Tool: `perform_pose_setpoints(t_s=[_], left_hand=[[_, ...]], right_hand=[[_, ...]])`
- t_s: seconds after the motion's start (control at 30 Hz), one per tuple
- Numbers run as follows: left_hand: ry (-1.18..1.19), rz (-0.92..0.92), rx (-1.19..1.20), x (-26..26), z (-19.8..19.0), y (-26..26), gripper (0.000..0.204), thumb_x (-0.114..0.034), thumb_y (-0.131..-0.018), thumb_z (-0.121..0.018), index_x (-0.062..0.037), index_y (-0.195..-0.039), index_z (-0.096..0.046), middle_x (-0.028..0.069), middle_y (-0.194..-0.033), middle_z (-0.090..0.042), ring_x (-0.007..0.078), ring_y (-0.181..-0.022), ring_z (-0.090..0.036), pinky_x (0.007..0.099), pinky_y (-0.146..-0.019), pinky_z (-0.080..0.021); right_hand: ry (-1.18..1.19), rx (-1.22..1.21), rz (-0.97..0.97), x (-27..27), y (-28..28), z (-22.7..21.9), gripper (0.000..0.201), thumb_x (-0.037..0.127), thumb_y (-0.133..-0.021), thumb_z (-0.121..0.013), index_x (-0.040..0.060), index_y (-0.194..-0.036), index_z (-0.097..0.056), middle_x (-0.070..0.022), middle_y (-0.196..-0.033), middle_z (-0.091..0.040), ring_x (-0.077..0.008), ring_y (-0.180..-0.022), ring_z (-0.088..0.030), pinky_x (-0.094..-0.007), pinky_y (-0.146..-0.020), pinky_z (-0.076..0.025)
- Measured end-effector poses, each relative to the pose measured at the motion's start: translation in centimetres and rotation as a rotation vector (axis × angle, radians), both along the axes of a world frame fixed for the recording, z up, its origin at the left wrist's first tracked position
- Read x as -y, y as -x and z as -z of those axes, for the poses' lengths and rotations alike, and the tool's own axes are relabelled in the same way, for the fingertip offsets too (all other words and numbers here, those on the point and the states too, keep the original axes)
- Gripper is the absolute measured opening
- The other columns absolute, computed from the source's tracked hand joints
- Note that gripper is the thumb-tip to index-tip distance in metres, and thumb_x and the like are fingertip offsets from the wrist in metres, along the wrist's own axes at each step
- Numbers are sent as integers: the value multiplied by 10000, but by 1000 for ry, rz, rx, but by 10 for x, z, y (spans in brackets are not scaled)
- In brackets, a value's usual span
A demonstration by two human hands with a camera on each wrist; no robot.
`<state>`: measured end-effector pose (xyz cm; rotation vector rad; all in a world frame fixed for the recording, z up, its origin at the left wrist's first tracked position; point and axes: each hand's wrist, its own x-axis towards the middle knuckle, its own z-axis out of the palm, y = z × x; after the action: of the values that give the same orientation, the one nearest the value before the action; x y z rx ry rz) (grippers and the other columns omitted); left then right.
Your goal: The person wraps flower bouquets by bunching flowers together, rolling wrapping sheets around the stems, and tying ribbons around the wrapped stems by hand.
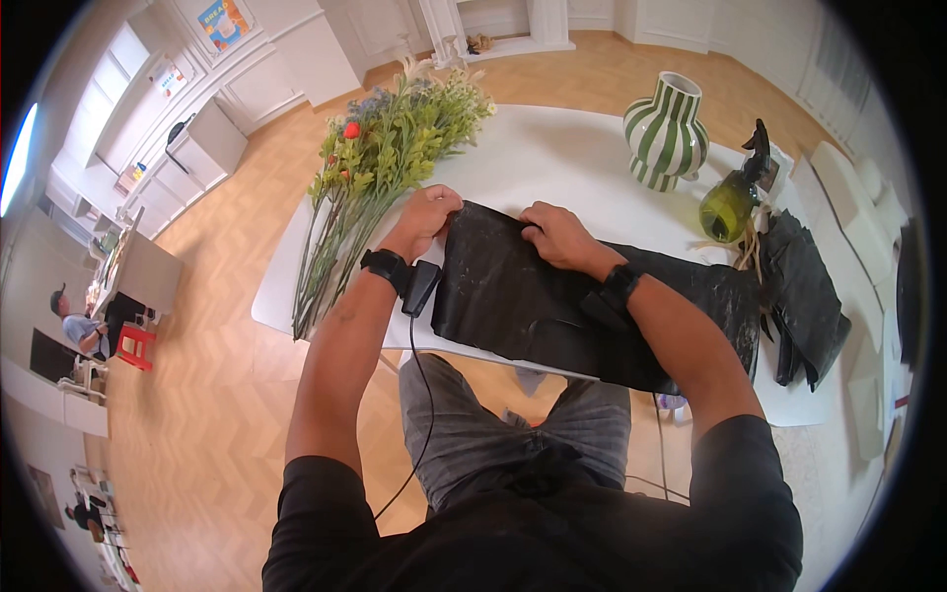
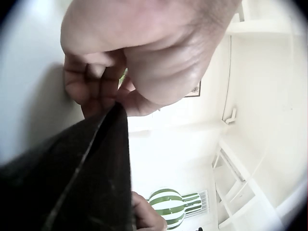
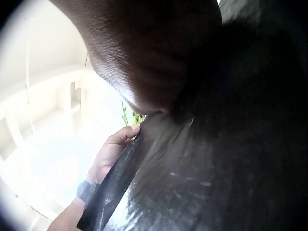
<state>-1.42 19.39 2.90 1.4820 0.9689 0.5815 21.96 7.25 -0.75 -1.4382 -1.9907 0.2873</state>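
A creased black plastic sheet (image 1: 513,286) stretches across the front of the white table and hangs over its near edge. At its upper left corner my left hand (image 1: 426,219) pinches the plastic between thumb and fingers. The left wrist view shows two layers of the sheet (image 2: 91,173) meeting at those fingertips. My right hand (image 1: 567,237) grips the top edge a short way to the right, its fingertips partly hidden. In the right wrist view the sheet (image 3: 231,173) looks shiny and wrinkled below the shaded right hand (image 3: 144,62).
Left on the white table (image 1: 552,148) lies a bunch of long-stemmed flowers (image 1: 385,148). A green-striped vase (image 1: 667,133) stands at the back right, near a green spray bottle (image 1: 728,207). More crumpled black plastic (image 1: 804,296) lies at the right end. A cable (image 1: 431,414) hangs from my left wrist.
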Motion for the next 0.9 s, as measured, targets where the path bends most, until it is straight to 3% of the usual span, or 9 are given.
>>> perform_pose_setpoints(t_s=[0.07,0.13,0.23,0.27,0.33,0.47,0.63,0.83,0.9], left_hand=[[34,-25,30,-1,9,-4,61,-126,-883,-636,-69,-863,-633,-22,-725,-563,95,-594,-517,260,-534,-411],[-231,-96,43,3,17,-9,72,-108,-843,-644,-41,-867,-635,21,-726,-598,125,-613,-543,281,-535,-426],[-257,-85,-51,8,15,-2,120,-134,-850,-661,-20,-867,-627,28,-717,-591,134,-587,-544,294,-518,-431],[-254,-83,-55,14,8,2,120,-134,-850,-661,-20,-867,-627,28,-717,-591,134,-587,-544,294,-518,-431],[21,22,-129,26,-8,15,150,-169,-869,-683,-33,-880,-621,21,-716,-562,127,-584,-546,275,-503,-419],[30,203,-215,53,-12,43,155,-145,-857,-676,-4,-876,-615,38,-690,-562,135,-559,-561,279,-506,-469],[144,167,-273,82,-10,73,95,-60,-840,-601,14,-898,-613,55,-703,-592,146,-560,-598,261,-516,-507],[64,103,-284,98,-26,75,251,-199,-915,-638,20,-1037,-636,40,-746,-600,125,-591,-576,258,-546,-491],[33,53,-174,96,-25,70,298,-239,-916,-632,28,-1044,-657,21,-738,-589,115,-606,-562,257,-553,-467]], right_hand=[[-7,-6,7,-1,0,3,206,143,-876,-572,15,-1025,-634,-194,-999,-627,-400,-961,-588,-463,-854,-467],[-14,-11,16,-1,0,4,205,144,-878,-572,16,-1024,-634,-195,-1001,-626,-402,-962,-586,-464,-853,-467],[-6,-19,15,1,-2,3,208,143,-873,-583,3,-1020,-627,-197,-1006,-618,-397,-966,-583,-450,-853,-469],[-15,-17,1,1,-3,3,209,144,-875,-582,2,-1021,-626,-197,-1006,-618,-397,-966,-582,-449,-854,-469],[-20,-22,-20,1,-4,3,209,144,-877,-581,1,-1022,-626,-197,-1006,-618,-398,-966,-582,-448,-855,-469],[-4,-2,-45,-3,-7,3,214,146,-879,-585,-4,-1026,-624,-200,-1007,-617,-401,-962,-581,-445,-856,-469],[37,-9,-57,-3,-9,0,210,149,-874,-595,6,-1021,-640,-203,-1020,-627,-404,-977,-581,-454,-865,-465],[36,2,-72,-2,-6,-9,210,156,-872,-597,-5,-999,-644,-211,-1000,-632,-407,-961,-586,-454,-853,-467],[67,-5,-67,-2,-6,-14,215,164,-868,-599,-7,-989,-649,-213,-981,-635,-407,-951,-589,-454,-846,-468]])
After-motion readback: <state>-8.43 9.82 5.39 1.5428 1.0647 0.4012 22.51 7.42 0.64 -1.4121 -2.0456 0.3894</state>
